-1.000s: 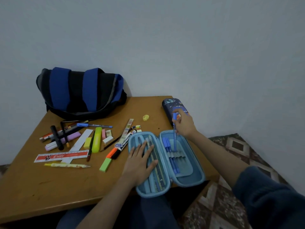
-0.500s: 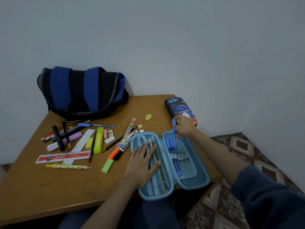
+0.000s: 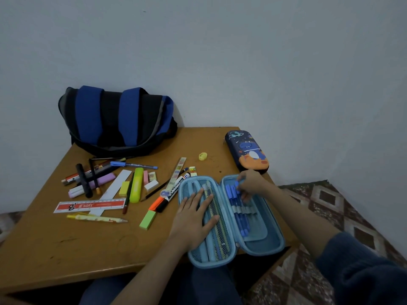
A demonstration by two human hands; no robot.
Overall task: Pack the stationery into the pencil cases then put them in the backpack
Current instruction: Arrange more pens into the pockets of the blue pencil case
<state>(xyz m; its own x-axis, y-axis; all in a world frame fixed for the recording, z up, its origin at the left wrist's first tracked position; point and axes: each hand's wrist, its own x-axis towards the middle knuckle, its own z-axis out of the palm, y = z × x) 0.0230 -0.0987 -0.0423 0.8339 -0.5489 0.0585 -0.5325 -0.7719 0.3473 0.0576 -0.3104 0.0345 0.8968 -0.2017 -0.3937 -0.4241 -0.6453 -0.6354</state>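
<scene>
Right hand [image 3: 250, 183] has come down from its raised position near the dark-blue printed pencil case [image 3: 247, 151]. It now lies over the far end of the right half of the open light-blue pencil case [image 3: 271, 243]. Its fingers are curled round a blue pen [image 3: 236, 185], laid beside the other blue pens [image 3: 231, 194] in the elastic loops. Left hand [image 3: 193, 219] rests flat as before, fingers straight and spread, on the mesh pocket [image 3: 222, 227] of the left half. The open case sits at the near right edge of the bench [image 3: 66, 245]. Red ruler [image 3: 92, 205] reads "g'soft"; print on the black marker [image 3: 176, 190] is too small to read. Blue-and-black backpack [image 3: 116, 119] lies at the far left, against the wall.
</scene>
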